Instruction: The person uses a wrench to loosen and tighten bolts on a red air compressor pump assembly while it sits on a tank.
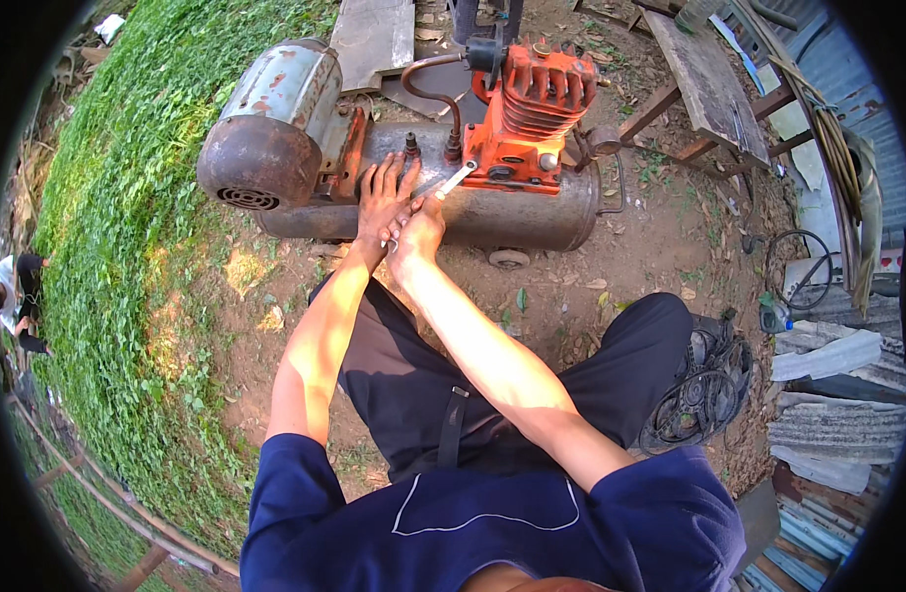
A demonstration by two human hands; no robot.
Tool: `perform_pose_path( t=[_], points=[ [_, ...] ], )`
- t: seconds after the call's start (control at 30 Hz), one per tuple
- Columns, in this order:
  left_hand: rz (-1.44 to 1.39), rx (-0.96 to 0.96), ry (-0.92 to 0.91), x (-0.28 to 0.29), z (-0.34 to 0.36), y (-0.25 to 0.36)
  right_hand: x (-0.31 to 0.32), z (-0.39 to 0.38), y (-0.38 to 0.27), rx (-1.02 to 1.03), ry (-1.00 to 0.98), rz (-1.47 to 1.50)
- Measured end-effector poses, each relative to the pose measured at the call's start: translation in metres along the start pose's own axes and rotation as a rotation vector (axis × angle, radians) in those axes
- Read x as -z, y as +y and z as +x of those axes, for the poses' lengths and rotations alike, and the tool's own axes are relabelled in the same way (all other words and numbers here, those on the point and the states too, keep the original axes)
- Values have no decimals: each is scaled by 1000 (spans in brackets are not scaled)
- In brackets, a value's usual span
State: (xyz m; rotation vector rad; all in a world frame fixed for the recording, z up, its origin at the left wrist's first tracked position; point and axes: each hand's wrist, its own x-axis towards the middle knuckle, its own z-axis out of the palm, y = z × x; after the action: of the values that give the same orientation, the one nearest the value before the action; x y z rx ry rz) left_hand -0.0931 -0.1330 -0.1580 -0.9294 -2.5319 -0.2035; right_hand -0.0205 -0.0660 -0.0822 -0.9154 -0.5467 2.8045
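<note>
An old air compressor lies across in front of me, with a rusty metal tank (532, 215), an orange pump head (532, 104) on its right and a worn grey electric motor (273, 118) on its left. My right hand (416, 237) is closed round a silver wrench (457, 180). The wrench's far end meets the base of the pump head, at a bolt too small to make out. My left hand (384, 197) rests on the tank beside a small dark fitting (411, 145), fingers stretched out and spread. Its thumb side lies against my right hand.
A weathered wooden bench (707, 84) stands at the far right. Black coiled belts or hoses (699, 395) lie beside my right knee. Corrugated sheets (837, 429) are stacked at the right edge. Green plants (137, 266) cover the left, where another person (21, 296) shows at the rim.
</note>
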Motion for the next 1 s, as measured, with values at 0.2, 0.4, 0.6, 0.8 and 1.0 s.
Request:
perform_pose_path(
  t=[0.2, 0.4, 0.6, 0.8, 1.0],
  points=[
    [50, 32, -15, 4, 5, 6, 7, 4, -21, -57, -118, -175],
    [-14, 8, -47, 8, 0, 11, -40, -37, -17, -128, -178, -36],
    [-82, 115, -204, 34, 5, 16, 37, -57, -96, 22, -190, -949],
    [-113, 158, -241, 37, 8, 23, 82, -6, -179, 390, -182, -1586],
    [-119, 172, -264, 39, 11, 23, 75, 17, -194, 376, -229, -1783]
  ],
)
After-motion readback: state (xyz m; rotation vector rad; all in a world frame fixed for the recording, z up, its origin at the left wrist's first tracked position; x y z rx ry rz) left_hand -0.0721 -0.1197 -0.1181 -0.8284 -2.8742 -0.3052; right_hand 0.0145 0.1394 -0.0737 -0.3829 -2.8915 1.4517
